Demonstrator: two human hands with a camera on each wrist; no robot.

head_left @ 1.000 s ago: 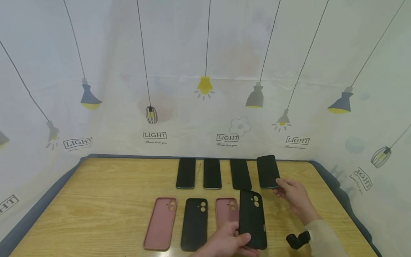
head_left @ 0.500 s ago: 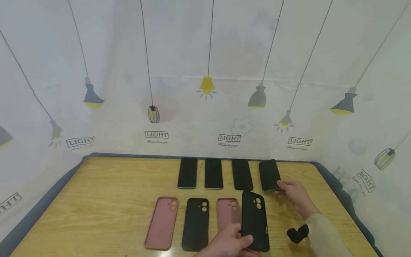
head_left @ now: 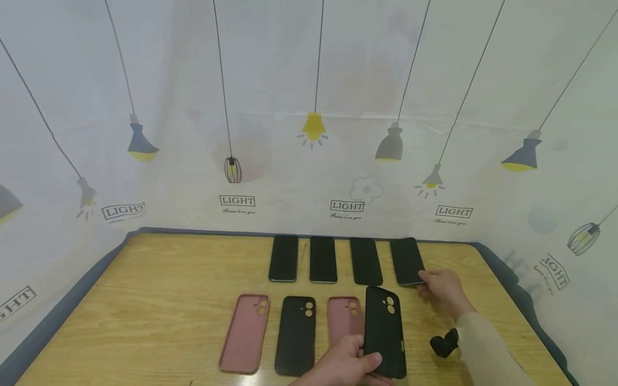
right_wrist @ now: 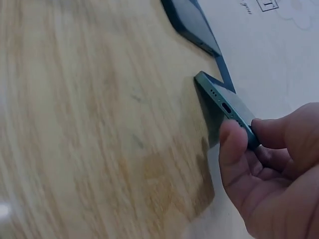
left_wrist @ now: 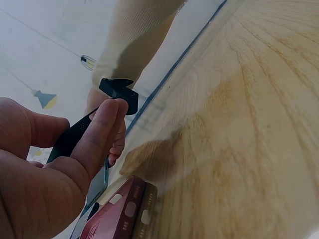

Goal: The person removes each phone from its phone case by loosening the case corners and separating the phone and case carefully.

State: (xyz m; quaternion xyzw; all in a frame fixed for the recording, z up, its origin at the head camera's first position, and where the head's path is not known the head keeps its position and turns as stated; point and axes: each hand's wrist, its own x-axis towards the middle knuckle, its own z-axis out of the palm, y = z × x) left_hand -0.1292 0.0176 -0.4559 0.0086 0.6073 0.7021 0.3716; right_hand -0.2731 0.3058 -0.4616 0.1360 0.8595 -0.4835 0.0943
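Note:
A black phone case (head_left: 384,332) with two round camera holes is pinched near its lower end by my left hand (head_left: 340,362), raised above a pink phone case (head_left: 345,319) that it partly covers. In the left wrist view the thumb and fingers grip the black case (left_wrist: 75,137) from both sides. At the far right of the back row, my right hand (head_left: 445,289) pinches the lower right corner of a dark phone (head_left: 407,261). The right wrist view shows that phone's green bottom edge (right_wrist: 224,105), tilted off the table, between thumb and fingers.
Beside it in the back row lie three more dark phones (head_left: 283,258) (head_left: 323,260) (head_left: 366,261). In front rest another pink case (head_left: 244,333) and a black case (head_left: 295,336). A printed curtain (head_left: 289,69) borders the wooden table (head_left: 145,311).
The phone in my right hand has come down and lies closer to the table. My left hand keeps hold of the black phone case, nearly still; the head view has shifted slightly.

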